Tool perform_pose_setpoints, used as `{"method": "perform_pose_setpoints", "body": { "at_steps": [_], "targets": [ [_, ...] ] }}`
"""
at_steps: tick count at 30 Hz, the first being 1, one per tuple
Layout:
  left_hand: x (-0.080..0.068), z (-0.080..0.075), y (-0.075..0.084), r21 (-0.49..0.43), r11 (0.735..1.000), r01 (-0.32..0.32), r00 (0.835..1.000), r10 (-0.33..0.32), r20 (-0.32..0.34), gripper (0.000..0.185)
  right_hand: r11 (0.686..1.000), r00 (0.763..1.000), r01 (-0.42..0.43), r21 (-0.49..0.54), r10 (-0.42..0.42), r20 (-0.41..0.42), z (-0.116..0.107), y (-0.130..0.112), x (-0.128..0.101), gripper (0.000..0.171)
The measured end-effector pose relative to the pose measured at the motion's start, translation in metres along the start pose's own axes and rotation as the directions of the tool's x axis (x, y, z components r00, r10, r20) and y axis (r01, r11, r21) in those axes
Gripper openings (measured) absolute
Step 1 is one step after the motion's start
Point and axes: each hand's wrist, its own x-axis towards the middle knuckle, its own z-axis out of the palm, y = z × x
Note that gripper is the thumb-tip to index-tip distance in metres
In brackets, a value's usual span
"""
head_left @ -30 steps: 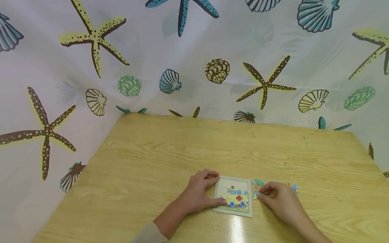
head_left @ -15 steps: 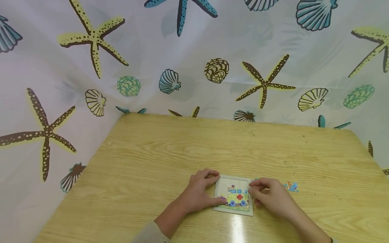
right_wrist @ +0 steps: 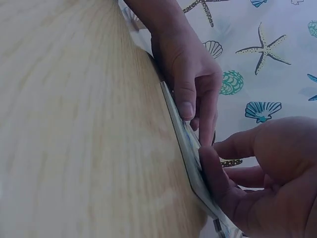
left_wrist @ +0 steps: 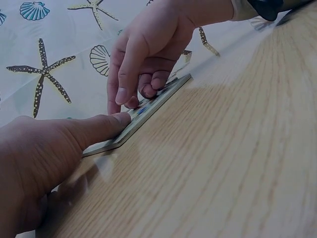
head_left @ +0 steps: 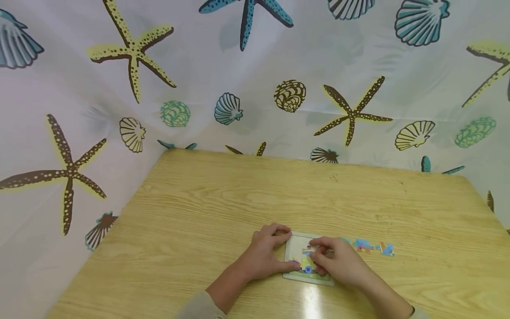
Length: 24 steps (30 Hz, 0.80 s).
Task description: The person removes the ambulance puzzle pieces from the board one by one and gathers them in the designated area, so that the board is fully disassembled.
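A small square jigsaw puzzle board [head_left: 307,280] with a pale rim and a partly visible yellow vehicle picture lies on the table. My left hand [head_left: 263,252] holds its left side, the thumb laid over the picture and the fingers at the upper left corner. Over the right half of the board, my right hand [head_left: 338,259] pinches with thumb and index finger; the puzzle piece between them is mostly hidden by the fingertips. From the left wrist view, the right fingertips are close over the board [left_wrist: 148,110].
Right of the board lie several loose puzzle pieces, among them a blue one [head_left: 363,245] and a blue and orange one [head_left: 386,249]. The wooden table [head_left: 223,199] ends at a white cloth [head_left: 255,110] printed with starfish and shells.
My right hand picked up a piece beside the board and has carried it left, over the board. My left hand keeps its place on the board. The head view has shifted slightly.
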Motion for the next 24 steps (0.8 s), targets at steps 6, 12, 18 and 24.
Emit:
{"method": "perform_pose_setpoints", "body": {
  "at_steps": [6,12,18,24],
  "targets": [
    [0.001,0.0,0.0,0.039,0.999,0.02,1.0,-0.02,0.006,0.084,0.99,0.998,0.05,-0.134,-0.054,-0.028,0.005,0.002,0.0,0.028],
    [0.005,0.001,0.001,0.022,1.0,0.008,1.0,-0.008,0.011,0.082,0.997,0.996,-0.018,-0.079,0.011,-0.084,0.003,-0.001,-0.002,0.031],
    [0.005,0.0,0.001,0.041,0.999,0.021,1.0,-0.022,0.016,0.082,0.999,0.993,-0.028,0.015,0.029,-0.111,-0.001,-0.006,-0.004,0.022],
    [0.003,0.002,0.0,0.027,0.999,0.027,1.0,-0.027,0.013,0.084,0.999,0.996,-0.011,0.051,0.016,-0.084,-0.013,-0.005,-0.01,0.029]
  ]
}}
